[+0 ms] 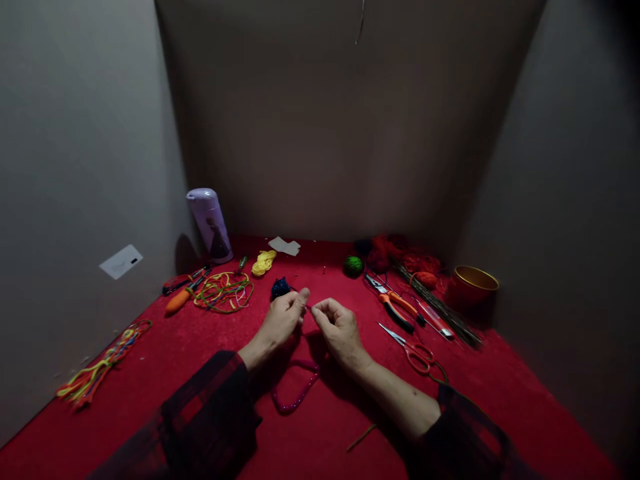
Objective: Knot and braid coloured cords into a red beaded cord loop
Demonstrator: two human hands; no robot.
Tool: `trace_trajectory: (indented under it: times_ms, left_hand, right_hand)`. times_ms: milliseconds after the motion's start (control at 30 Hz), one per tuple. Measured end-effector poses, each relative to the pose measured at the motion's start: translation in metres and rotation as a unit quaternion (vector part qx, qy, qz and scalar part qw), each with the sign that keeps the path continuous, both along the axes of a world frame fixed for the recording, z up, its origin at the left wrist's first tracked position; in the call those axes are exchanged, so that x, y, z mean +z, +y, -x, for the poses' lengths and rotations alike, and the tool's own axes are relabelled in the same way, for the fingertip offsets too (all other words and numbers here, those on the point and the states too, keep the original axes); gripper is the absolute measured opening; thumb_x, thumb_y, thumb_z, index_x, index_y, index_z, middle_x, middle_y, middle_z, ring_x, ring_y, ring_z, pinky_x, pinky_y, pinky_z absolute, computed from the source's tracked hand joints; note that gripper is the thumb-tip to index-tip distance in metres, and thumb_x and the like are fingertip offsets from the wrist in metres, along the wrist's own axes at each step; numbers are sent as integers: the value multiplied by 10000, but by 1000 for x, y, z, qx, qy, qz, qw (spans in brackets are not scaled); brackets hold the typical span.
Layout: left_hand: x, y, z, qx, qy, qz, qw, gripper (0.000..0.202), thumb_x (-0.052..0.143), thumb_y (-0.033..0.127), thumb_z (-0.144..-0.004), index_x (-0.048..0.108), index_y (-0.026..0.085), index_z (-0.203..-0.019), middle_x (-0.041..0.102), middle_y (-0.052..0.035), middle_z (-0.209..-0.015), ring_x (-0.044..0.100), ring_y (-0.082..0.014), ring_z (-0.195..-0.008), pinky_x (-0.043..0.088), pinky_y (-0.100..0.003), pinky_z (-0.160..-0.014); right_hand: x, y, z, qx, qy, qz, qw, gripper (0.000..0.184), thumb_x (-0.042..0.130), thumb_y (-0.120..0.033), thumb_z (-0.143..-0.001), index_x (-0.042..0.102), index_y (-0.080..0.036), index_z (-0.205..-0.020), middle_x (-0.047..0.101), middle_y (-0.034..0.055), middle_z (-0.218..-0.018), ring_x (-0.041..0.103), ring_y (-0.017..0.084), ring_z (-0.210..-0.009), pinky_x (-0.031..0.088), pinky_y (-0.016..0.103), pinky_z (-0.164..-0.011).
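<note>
My left hand [283,321] is closed, thumb and fingers pinched together near the middle of the red cloth. Facing it, my right hand [341,331] pinches as well. A short stretch of thin dark purple cord [309,308] shows between the fingertips; the rest of it is hidden by the fingers. Below the hands lies a loop of shiny magenta cord or beads [290,408] on the cloth. Whether it joins the pinched cord cannot be made out. Just behind my left hand sits a dark blue bundle [281,288].
To the right lie scissors [417,355], orange-handled pliers [397,308], a red cutter [434,319], thin sticks [425,290] and a pot [467,290]. Green yarn [353,266] and yellow yarn [264,263] sit behind. Leftward are a purple bottle [210,227], tangled cords [225,292] and an orange-handled tool [179,301].
</note>
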State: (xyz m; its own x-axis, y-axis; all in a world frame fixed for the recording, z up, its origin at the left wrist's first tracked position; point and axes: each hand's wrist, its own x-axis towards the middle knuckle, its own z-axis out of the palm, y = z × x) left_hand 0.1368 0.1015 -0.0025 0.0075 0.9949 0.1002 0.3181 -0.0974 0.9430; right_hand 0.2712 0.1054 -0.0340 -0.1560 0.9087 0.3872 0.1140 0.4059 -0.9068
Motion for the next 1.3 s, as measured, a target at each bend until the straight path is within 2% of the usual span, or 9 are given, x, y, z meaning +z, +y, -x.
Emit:
trace_trajectory:
  times_ms: [167,300,433,600,700,833,900,1033,1300]
  left_hand:
    - [-2,-1,-3,-25,-31,-27,999,365,455,467,-821,384,184,-602,360,64,-512,315,-74,-458,248,-201,-438]
    - [2,-3,-5,-10,-34,-39,999,356,452,446,-832,384,181,-605,353,63,-534,306,-76,-490,253,-205,-468]
    - [8,-6,-6,-1,-53,-47,997,390,490,469,-810,367,182,-575,334,67,-514,295,-73,-478,245,-204,-461]
    - [11,-6,-2,21,-55,-41,997,421,420,496,-848,500,160,-609,465,21,-516,404,-96,-482,332,-214,-483]
    - [14,-6,2,38,-21,-105,994,371,391,440,-884,621,149,-876,615,-47,-754,535,-143,-674,424,-251,-621]
    - [15,-9,2,-59,58,-209,974,254,463,289,-877,657,191,-1008,630,-69,-1012,525,-176,-979,380,-312,-891]
    - [14,-9,1,-83,99,-219,967,218,489,241,-857,685,189,-938,630,-64,-901,533,-175,-900,399,-308,-833]
    - [11,-7,4,-58,122,-213,968,171,522,195,-817,690,161,-815,580,-50,-737,526,-156,-723,404,-270,-673]
    - [17,-5,6,-31,122,-149,981,197,532,220,-781,596,170,-602,549,-4,-603,475,-124,-599,343,-233,-583]
  right_hand:
    - [3,-1,-1,8,3,5,1000,205,503,-326,-840,579,-163,-740,535,-9,-631,465,118,-578,366,221,-549]
    - [7,-3,-1,18,3,13,1000,256,445,-348,-874,612,-167,-803,524,-11,-624,453,117,-575,353,219,-535]
    - [7,-4,1,28,10,13,999,217,532,-363,-822,572,-168,-737,506,-21,-595,424,110,-534,332,223,-510]
    - [9,-4,1,41,41,17,998,213,527,-345,-818,568,-163,-715,520,-9,-618,439,114,-563,347,230,-541]
    - [10,-4,0,40,53,27,997,204,539,-337,-804,561,-160,-705,491,-18,-604,420,110,-554,341,229,-538]
    - [8,-3,0,45,55,21,997,205,529,-328,-806,547,-160,-690,481,-20,-607,412,106,-554,344,227,-545]
    - [8,-3,0,42,56,19,997,204,527,-327,-805,547,-160,-690,485,-20,-608,410,104,-549,342,224,-539]
    - [10,-3,-1,25,42,28,998,202,544,-338,-791,567,-158,-702,469,-25,-581,388,101,-529,317,219,-509]
    - [12,-4,-3,11,27,24,999,210,534,-343,-804,579,-160,-711,495,-22,-596,413,106,-540,331,221,-519]
